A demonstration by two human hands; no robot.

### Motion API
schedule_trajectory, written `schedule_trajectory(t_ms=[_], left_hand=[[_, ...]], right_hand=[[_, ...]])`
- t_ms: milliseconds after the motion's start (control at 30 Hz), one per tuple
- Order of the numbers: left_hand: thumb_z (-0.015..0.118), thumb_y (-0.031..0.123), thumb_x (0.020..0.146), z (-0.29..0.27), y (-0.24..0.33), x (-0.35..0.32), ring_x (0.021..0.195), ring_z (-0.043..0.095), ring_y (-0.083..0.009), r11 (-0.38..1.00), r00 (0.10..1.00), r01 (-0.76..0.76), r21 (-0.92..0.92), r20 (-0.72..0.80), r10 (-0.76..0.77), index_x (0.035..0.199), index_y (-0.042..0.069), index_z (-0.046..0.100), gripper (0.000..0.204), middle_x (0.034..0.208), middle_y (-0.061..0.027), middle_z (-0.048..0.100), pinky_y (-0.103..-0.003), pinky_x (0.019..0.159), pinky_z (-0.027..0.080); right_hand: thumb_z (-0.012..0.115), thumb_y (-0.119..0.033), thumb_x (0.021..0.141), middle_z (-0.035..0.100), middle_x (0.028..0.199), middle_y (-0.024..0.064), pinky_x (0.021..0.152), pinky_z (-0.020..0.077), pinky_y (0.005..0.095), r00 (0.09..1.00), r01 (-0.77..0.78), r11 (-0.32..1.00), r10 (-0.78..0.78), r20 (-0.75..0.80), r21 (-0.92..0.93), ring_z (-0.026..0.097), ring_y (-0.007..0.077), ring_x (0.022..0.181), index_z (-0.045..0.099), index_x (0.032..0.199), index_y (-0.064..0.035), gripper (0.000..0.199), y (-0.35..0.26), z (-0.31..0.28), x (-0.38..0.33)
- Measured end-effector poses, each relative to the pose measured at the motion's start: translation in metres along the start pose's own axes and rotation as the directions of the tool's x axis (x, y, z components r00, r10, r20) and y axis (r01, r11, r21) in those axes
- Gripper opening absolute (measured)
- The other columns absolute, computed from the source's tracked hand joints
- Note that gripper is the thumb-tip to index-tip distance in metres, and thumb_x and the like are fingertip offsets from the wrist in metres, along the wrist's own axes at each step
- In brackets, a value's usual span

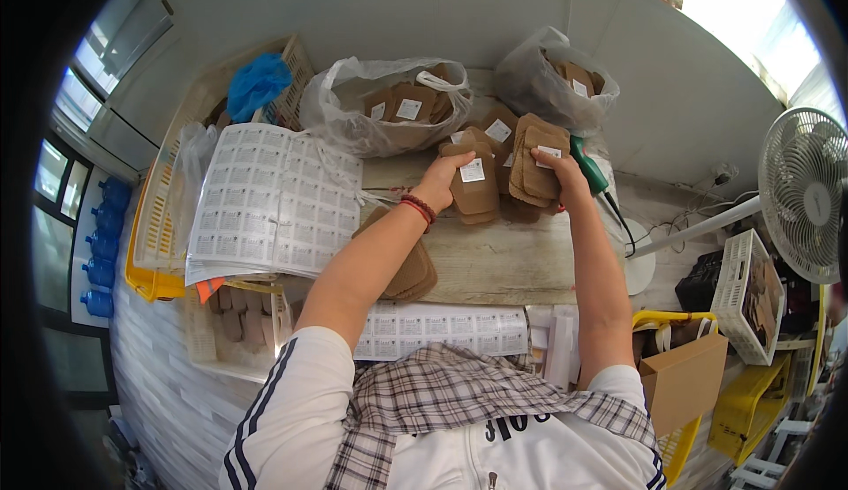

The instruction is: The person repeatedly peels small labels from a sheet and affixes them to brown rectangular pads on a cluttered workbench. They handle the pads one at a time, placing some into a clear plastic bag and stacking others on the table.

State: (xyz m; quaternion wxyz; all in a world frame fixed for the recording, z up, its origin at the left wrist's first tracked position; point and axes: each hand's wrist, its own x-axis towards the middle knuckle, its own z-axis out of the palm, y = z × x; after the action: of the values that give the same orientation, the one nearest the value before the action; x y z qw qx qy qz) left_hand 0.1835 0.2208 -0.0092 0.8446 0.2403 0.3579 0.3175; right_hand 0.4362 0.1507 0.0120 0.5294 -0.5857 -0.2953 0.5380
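My left hand is closed on a stack of flat brown pads with rounded ends, its thumb by the white label on the top one. Another stack of brown pads, also with a white label, is gripped in my right hand. Between and behind the two stacks lie more labelled brown pads on the wooden tabletop. Partly hidden by my left forearm, a pile of unlabelled brown pads rests near the front edge. A green tool with a black cord lies beside my right hand.
Clear plastic bags of labelled pads stand along the back. Printed label sheets lie over a crate at the left; a blue bag sits behind them. At the right are a fan, a white crate and a cardboard box.
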Motion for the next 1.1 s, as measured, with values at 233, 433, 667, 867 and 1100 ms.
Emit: schedule_trajectory(t_ms=[233, 433, 667, 867, 1100], left_hand=[[0.065, 0.014, 0.094, 0.013, -0.013, -0.006, 0.103, 0.067, -0.0254, 0.994, 0.989, -0.107, 0.025, 0.105, 0.104, 0.122, 0.002, 0.061, 0.031, 0.117, -0.0115, 0.067, -0.043, 0.091, 0.056], [0.064, 0.012, 0.093, 0.002, -0.013, -0.014, 0.105, 0.067, -0.0259, 0.995, 0.991, -0.066, 0.080, 0.122, 0.056, 0.122, 0.002, 0.061, 0.031, 0.117, -0.0113, 0.068, -0.045, 0.093, 0.055], [0.065, 0.014, 0.093, 0.001, -0.007, -0.024, 0.105, 0.067, -0.0266, 0.997, 0.986, 0.048, -0.057, 0.164, -0.038, 0.119, 0.001, 0.062, 0.030, 0.116, -0.0122, 0.068, -0.045, 0.095, 0.055], [0.069, 0.014, 0.090, -0.013, -0.002, -0.026, 0.104, 0.067, -0.0273, 0.992, 0.990, 0.099, -0.083, 0.109, -0.089, 0.116, 0.001, 0.063, 0.030, 0.116, -0.0144, 0.068, -0.046, 0.095, 0.055], [0.069, 0.009, 0.089, -0.026, 0.004, -0.022, 0.101, 0.068, -0.0268, 0.989, 0.992, 0.103, 0.104, -0.080, -0.095, 0.116, -0.001, 0.064, 0.029, 0.114, -0.0155, 0.069, -0.044, 0.092, 0.055]], right_hand=[[0.082, -0.021, 0.080, 0.063, 0.122, 0.0065, 0.094, 0.0517, 0.0382, 0.998, 0.064, 0.965, -0.070, 0.012, 0.256, 0.062, 0.0221, 0.111, 0.051, 0.134, -0.0090, 0.064, 0.021, 0.007, -0.036], [0.082, -0.021, 0.080, 0.061, 0.126, 0.0063, 0.097, 0.0494, 0.0362, 0.996, 0.082, 0.970, -0.088, 0.014, 0.228, 0.059, 0.0209, 0.115, 0.050, 0.134, -0.0081, 0.064, 0.030, 0.021, -0.055], [0.080, -0.011, 0.079, 0.062, 0.123, 0.0058, 0.096, 0.0490, 0.0355, 0.986, 0.151, 0.931, -0.167, 0.017, 0.332, 0.059, 0.0209, 0.113, 0.052, 0.131, -0.0092, 0.059, 0.043, 0.036, -0.059], [0.074, -0.004, 0.080, 0.070, 0.101, 0.0091, 0.081, 0.0599, 0.0387, 0.993, 0.104, 0.853, -0.058, -0.105, 0.512, 0.070, 0.0242, 0.091, 0.061, 0.114, -0.0028, 0.036, 0.075, 0.015, -0.056], [0.071, 0.001, 0.080, 0.067, 0.111, 0.0134, 0.090, 0.0593, 0.0444, 0.985, 0.171, 0.720, -0.099, -0.143, 0.673, 0.068, 0.0285, 0.100, 0.057, 0.122, 0.0011, 0.044, 0.070, -0.039, -0.078]])
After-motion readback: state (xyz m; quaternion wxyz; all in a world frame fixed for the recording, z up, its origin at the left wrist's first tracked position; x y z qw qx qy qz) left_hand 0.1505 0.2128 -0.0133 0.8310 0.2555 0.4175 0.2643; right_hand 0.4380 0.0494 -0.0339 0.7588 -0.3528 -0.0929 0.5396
